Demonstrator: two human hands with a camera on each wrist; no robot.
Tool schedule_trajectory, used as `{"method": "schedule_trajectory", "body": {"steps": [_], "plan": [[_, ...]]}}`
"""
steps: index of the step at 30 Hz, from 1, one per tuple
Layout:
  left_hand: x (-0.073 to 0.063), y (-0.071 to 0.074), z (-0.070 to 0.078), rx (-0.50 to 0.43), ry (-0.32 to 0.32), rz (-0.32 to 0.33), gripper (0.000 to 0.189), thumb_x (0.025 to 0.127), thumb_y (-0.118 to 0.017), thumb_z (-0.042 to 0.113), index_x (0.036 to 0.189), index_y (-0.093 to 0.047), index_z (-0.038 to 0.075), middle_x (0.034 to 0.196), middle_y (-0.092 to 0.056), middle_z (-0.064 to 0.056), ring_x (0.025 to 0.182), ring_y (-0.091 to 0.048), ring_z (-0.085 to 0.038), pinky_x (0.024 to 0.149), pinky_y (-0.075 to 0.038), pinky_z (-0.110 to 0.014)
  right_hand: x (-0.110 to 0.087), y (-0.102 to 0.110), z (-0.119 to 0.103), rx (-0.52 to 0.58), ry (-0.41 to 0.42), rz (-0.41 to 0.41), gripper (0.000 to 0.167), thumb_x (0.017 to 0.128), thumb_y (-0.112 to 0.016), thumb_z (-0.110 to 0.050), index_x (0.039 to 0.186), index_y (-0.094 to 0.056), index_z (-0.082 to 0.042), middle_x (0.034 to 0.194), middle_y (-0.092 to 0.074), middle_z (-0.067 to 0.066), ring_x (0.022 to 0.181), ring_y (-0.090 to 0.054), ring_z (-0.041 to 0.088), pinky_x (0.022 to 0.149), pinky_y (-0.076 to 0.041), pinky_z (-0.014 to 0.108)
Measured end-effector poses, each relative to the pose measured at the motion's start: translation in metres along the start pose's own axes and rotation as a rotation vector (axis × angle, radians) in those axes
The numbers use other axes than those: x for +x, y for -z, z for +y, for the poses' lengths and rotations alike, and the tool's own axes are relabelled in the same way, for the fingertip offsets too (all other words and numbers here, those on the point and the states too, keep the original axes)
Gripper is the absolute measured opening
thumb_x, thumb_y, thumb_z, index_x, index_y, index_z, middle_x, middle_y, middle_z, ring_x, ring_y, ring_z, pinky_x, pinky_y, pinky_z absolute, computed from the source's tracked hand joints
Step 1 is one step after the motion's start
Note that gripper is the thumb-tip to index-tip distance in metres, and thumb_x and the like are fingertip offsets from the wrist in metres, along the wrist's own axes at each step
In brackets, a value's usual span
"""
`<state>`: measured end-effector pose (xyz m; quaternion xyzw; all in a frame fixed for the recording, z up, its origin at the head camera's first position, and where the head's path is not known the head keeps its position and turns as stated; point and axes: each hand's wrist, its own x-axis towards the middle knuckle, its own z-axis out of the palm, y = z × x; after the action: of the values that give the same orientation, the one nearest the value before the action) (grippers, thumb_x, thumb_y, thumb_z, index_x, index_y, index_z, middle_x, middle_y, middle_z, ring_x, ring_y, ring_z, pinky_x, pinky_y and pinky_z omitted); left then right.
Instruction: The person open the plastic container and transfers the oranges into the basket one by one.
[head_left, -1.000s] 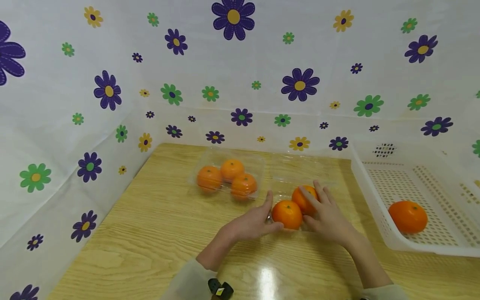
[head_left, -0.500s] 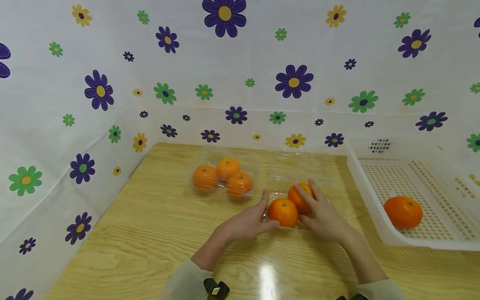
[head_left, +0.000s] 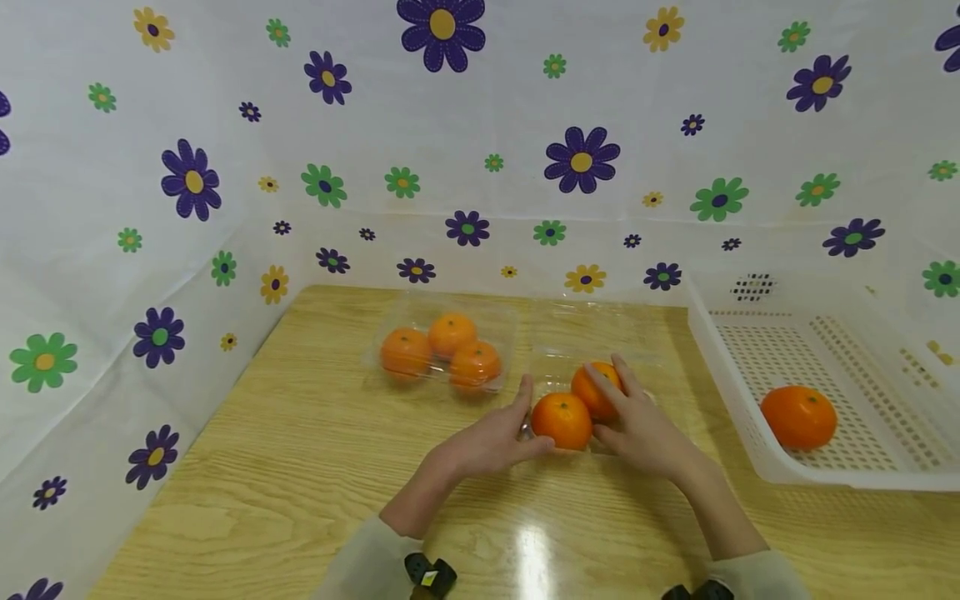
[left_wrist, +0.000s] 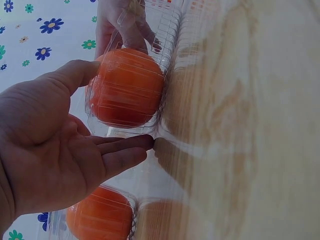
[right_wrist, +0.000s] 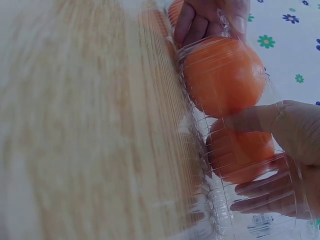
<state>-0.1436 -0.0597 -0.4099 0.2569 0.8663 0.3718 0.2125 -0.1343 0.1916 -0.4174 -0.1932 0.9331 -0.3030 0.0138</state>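
Note:
A clear plastic clamshell [head_left: 555,382] lies on the table with its lid [head_left: 588,323] folded back. Two mandarins sit in its base: a front one [head_left: 562,422] and one behind it to the right, the rear mandarin [head_left: 585,395]. My left hand [head_left: 487,443] holds the near left corner, thumb along the front and fingers against the outer left wall. In the right wrist view, my right hand [right_wrist: 300,150] grips the rear mandarin, its thumb reaching between the two fruits and its fingers on the far side. Clear plastic overlaps those fingers there.
A second clamshell [head_left: 487,310] with three mandarins [head_left: 452,336] stands to the left. At the right is a white perforated basket [head_left: 731,408] holding one mandarin [head_left: 798,417]. A flower-patterned cloth [head_left: 450,117] rises behind the wooden table [head_left: 315,467].
The head view has shifted slightly, so everything appears a little further left and higher. Both hands keep their places at the open clamshell, with only slight finger movement.

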Motion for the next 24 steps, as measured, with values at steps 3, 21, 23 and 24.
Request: {"method": "schedule_trajectory", "body": {"steps": [3, 21, 23, 24], "plan": [[-0.0001, 0.0004, -0.0005, -0.004, 0.004, 0.000, 0.098, 0.099, -0.058, 0.045, 0.158, 0.008, 0.003, 0.149, -0.046, -0.022, 0.101, -0.058, -0.016, 0.102, -0.046, -0.035, 0.0008, -0.0005, 0.0000, 0.002, 0.007, 0.005, 0.077, 0.091, -0.069, -0.009, 0.157, -0.031, -0.012, 0.161, -0.006, 0.030, 0.130, -0.041, 0.058, 0.098, -0.043, 0.065], [-0.0007, 0.0006, 0.0008, -0.006, 0.007, 0.000, 0.100, 0.098, -0.060, 0.044, 0.158, 0.008, 0.002, 0.147, -0.047, -0.023, 0.100, -0.059, -0.017, 0.101, -0.046, -0.037, 0.0007, 0.0000, -0.0021, 0.015, -0.007, 0.021, 0.069, 0.090, -0.071, -0.009, 0.150, -0.037, -0.015, 0.159, -0.013, 0.029, 0.127, -0.045, 0.057, 0.097, -0.043, 0.067], [-0.0010, 0.0007, 0.0013, -0.005, 0.006, 0.001, 0.100, 0.098, -0.060, 0.044, 0.158, 0.008, 0.002, 0.145, -0.049, -0.024, 0.097, -0.059, -0.017, 0.098, -0.048, -0.036, 0.0009, -0.0005, -0.0019, 0.012, -0.004, 0.032, 0.068, 0.089, -0.072, -0.009, 0.148, -0.038, -0.015, 0.158, -0.016, 0.030, 0.126, -0.045, 0.057, 0.096, -0.043, 0.068], [-0.0012, 0.0006, 0.0013, -0.005, 0.006, 0.001, 0.100, 0.098, -0.060, 0.044, 0.158, 0.008, 0.002, 0.145, -0.049, -0.024, 0.096, -0.059, -0.017, 0.097, -0.048, -0.035, 0.0010, -0.0008, -0.0016, 0.009, -0.001, 0.038, 0.067, 0.089, -0.072, -0.009, 0.147, -0.039, -0.014, 0.157, -0.017, 0.030, 0.125, -0.046, 0.057, 0.096, -0.043, 0.068]]}}
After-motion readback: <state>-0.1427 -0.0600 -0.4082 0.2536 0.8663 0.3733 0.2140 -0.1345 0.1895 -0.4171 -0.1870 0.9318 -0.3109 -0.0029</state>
